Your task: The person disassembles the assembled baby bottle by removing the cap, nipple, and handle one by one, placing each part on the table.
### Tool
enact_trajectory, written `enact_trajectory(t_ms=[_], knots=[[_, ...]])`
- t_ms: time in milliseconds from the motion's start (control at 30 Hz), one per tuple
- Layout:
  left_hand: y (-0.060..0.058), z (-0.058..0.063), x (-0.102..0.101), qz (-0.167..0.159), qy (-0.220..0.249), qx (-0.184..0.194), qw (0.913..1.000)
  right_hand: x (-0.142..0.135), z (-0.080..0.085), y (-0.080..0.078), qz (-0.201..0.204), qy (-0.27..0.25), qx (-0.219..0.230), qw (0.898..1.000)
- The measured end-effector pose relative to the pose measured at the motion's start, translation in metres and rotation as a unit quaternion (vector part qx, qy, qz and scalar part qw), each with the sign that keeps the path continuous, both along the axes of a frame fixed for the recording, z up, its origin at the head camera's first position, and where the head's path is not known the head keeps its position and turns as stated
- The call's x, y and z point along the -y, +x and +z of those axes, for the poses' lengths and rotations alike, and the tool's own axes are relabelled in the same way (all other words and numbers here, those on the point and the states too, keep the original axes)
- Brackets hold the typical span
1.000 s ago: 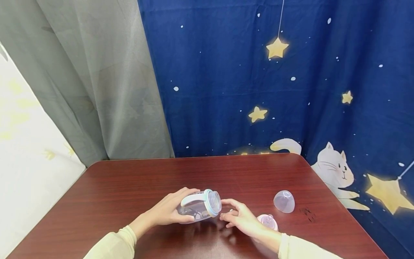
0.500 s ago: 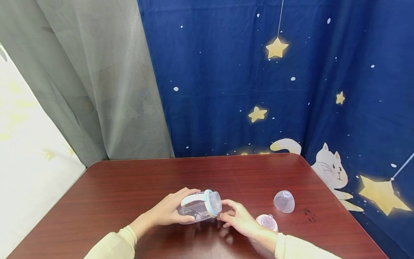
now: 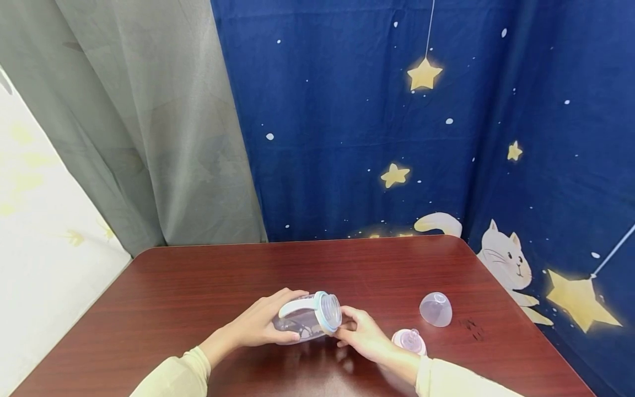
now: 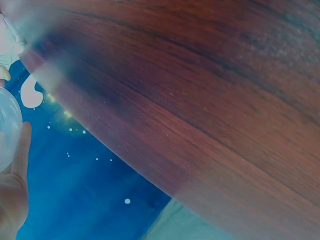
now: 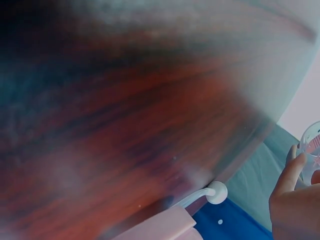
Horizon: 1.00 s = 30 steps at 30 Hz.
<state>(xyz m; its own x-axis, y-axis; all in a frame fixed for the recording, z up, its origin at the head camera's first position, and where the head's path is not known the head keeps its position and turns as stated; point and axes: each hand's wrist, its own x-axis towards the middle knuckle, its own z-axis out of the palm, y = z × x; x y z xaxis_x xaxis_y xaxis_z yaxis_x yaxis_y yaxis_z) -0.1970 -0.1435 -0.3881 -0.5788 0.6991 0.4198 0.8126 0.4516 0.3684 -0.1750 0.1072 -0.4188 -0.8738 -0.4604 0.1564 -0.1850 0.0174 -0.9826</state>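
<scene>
A clear baby bottle [image 3: 303, 322] with a pale blue collar and a white handle lies tilted above the table, its uncovered mouth facing right. My left hand [image 3: 263, 322] grips its body, thumb in front and fingers over the back. At the mouth end, my right hand [image 3: 364, 333] holds the collar's lower edge between thumb and bent fingers; the wrist views show only part of this. A pinkish nipple cap [image 3: 409, 341] lies beside my right wrist. Low in the right wrist view, a thin tube with a white ball end [image 5: 217, 192] sticks out from a pale pink part.
A clear dome cover [image 3: 436, 309] stands farther right on the dark red wooden table [image 3: 223, 270]. Dark marks [image 3: 472, 329] show on the tabletop beside it. Grey and blue star-patterned curtains [image 3: 347, 121] hang behind the table's far edge.
My right hand has moved a little left, from just off the bottle's mouth onto its collar, fingers bending in. The bottle and left hand have shifted only slightly right.
</scene>
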Motion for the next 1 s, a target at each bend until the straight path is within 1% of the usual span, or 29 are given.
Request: enact_trajectory(t_ms=[133, 400, 667, 1000], knots=[[0.0003, 0.0006, -0.0001, 0.001, 0.000, -0.001, 1.0000, -0.0005, 0.0022, -0.0004, -0.007, 0.006, -0.008, 1.000], [0.0001, 0.0011, -0.0002, 0.002, -0.001, 0.000, 1.0000, -0.0037, 0.0034, -0.0008, -0.021, 0.037, -0.028, 0.999], [0.0000, 0.0008, -0.0001, 0.003, 0.000, 0.005, 1.0000, -0.0056, 0.0049, -0.0012, -0.025, 0.040, -0.038, 0.998], [-0.0013, 0.0007, 0.0001, 0.004, 0.000, -0.009, 0.9999, -0.0095, 0.0045, -0.0050, -0.037, 0.050, -0.049, 0.997]])
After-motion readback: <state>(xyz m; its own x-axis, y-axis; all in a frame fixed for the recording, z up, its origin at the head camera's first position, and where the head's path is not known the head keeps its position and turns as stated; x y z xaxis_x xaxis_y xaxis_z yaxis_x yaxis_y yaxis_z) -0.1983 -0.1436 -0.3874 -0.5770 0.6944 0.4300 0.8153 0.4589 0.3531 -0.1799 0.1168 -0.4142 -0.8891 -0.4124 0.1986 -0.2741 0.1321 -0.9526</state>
